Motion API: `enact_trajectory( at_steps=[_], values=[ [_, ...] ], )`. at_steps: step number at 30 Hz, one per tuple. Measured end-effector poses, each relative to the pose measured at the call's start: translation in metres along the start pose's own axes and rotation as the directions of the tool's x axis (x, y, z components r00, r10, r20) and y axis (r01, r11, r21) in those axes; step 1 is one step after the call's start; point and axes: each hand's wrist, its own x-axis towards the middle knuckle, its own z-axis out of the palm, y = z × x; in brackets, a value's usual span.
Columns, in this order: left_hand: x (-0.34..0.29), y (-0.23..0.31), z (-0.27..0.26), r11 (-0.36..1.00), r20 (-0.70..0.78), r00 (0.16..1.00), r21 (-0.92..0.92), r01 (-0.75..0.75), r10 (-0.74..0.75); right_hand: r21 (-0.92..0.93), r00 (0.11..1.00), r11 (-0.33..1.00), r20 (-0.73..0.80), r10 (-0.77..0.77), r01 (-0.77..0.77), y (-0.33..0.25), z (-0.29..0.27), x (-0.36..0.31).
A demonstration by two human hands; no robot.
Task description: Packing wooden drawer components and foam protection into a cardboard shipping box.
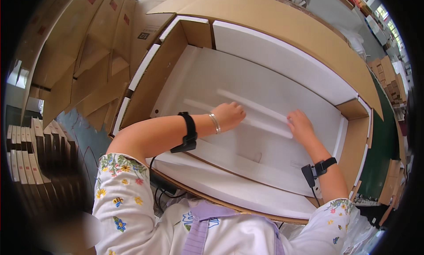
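A large open cardboard box (176,47) lies in front of me, lined along its long sides with white foam strips (278,54). A flat white panel (247,74) covers its inside, with pale straight bands across the middle that may be ridges or glare. Over the panel's middle, my left hand (228,116) is closed, its fingers curled down. My right hand (301,126) is farther right, near the ends of the bands, fingers bent together. Whatever either hand may grip is too small or hidden to make out. Both forearms wear black straps with small devices.
Folded cardboard sheets (92,47) lean at the left of the box. Below them stand several white-and-brown boxed pieces (26,153) in rows. A green surface (377,144) lies to the right, with stacked cartons (386,76) beyond it. Black cables hang near my body.
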Motion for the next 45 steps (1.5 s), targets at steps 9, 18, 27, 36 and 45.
enact_trajectory(
  at_steps=[9, 18, 27, 36, 45],
  values=[
    [-0.088, -0.110, -0.023, 0.492, 0.322, 0.554, -0.256, 0.832, -0.768, -0.367, 0.961, 0.909, 0.109, 0.254, -0.199, 0.044, -0.006, -0.048],
    [-0.075, -0.115, -0.012, 0.432, 0.235, 0.448, -0.115, 0.894, -0.863, -0.324, 0.968, 0.913, -0.084, 0.235, -0.249, 0.022, 0.001, -0.054],
    [-0.072, -0.130, 0.015, 0.531, 0.199, 0.532, -0.067, 0.845, -0.823, -0.092, 0.970, 0.966, -0.016, 0.243, -0.243, 0.020, 0.005, -0.071],
    [-0.092, -0.158, 0.038, 0.477, 0.210, 0.508, -0.179, 0.860, -0.836, -0.204, 0.618, 0.629, 0.122, 0.777, -0.750, 0.098, -0.015, -0.162],
    [-0.093, -0.156, 0.040, 0.478, 0.180, 0.512, -0.199, 0.855, -0.840, -0.250, 0.288, 0.418, 0.429, 0.856, -0.873, 0.128, -0.044, -0.151]
  ],
)
